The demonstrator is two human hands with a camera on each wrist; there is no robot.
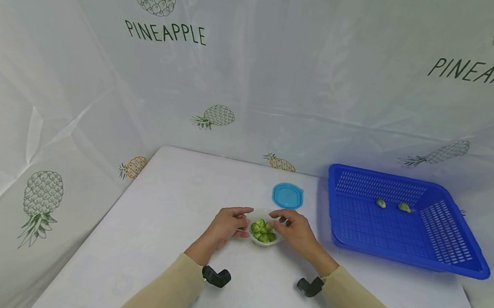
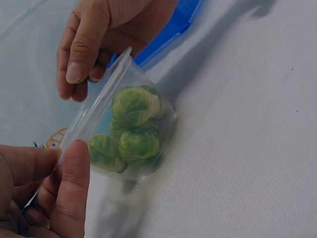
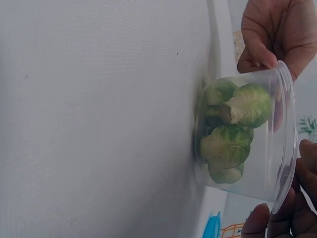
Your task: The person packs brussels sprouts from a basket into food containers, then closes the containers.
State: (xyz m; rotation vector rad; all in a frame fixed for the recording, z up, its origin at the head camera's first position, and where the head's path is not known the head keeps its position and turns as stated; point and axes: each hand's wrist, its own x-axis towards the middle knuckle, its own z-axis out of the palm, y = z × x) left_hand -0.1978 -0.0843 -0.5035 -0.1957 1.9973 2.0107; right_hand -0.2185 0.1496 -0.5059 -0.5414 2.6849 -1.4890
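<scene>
A clear round plastic container (image 1: 263,243) stands on the white table between my two hands, with several green Brussels sprouts (image 1: 262,230) inside. My left hand (image 1: 227,226) holds its left side near the rim, thumb and fingers pinching the edge in the left wrist view. On the opposite side, my right hand (image 1: 296,232) hovers at the rim with loosely bent fingers partly over the opening. Nothing shows between the right fingers (image 2: 77,67). Through the clear wall, the sprouts (image 3: 228,146) lie piled at the bottom.
A light blue lid (image 1: 288,196) lies flat just behind the container. To the right stands a large blue plastic basket (image 1: 403,261) with two small sprouts (image 1: 404,207) in it. White sheeting printed with pineapples (image 1: 219,116) rises behind the table.
</scene>
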